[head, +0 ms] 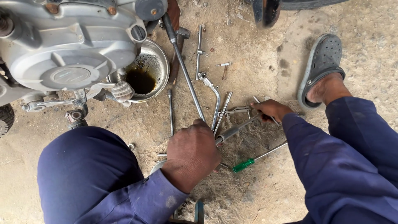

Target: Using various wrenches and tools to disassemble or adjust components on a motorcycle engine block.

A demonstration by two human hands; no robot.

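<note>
Dark navy-blue work clothing is worn, long-sleeved top w/ matching trousers. Both sleeves are seen reaching to the wrists; the cuff just behind the left hand (191, 155) is smudged w/ pale dust, and faint dusty marks are seen on the sleeve behind the right hand (271, 110). Both hands are bare, no gloves. Beyond the right hand, a dark grey perforated clog-type sandal (323, 66) is worn, foot otherwise uncovered.

light: even, soft daylight, bright enough | shadows: faint ones under my left hand (191, 155) and beside the sandal (321, 68) | glare: dull sheen on the engine cover (70, 45), dark gleam off the oil pan (145, 72) | focus: sharp mid-frame | edges: slight wide-lens bend, my sleeves soft
</note>
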